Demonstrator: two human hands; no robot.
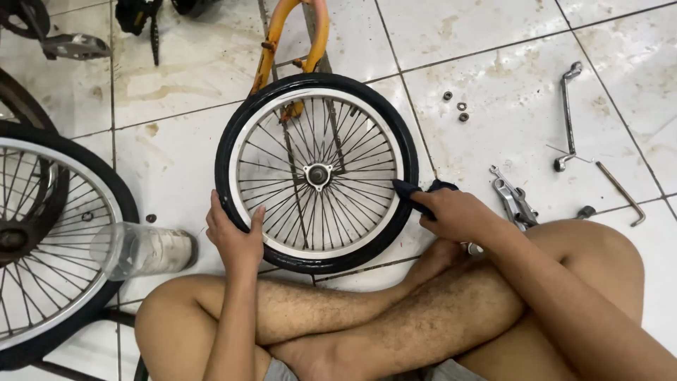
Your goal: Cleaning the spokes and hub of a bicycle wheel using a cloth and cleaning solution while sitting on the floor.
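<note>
Grip: left hand [236, 238] clasps black tyre of small white-rimmed spoked bicycle wheel [316, 173] | right hand [453, 214] pinches dark blue cloth [416, 193] against rim's right side | wheel lies on white tiled floor [508, 63], before crossed legs | clear plastic cup [141, 249] left, metal wrenches [513, 200] right

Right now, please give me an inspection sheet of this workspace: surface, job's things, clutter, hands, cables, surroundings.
Surface: white tiled floor, stained.
Job's things: small bicycle wheel upright; dark cloth at its tyre.
Clutter: three nuts, crank-shaped wrench, hex key, metal pliers-like tool, clear plastic cup lying down.
Hands: left hand grips tyre; right hand holds cloth.
Cables: nothing seen.
Surroundings: orange bicycle fork, larger wheel, pedal.
</note>
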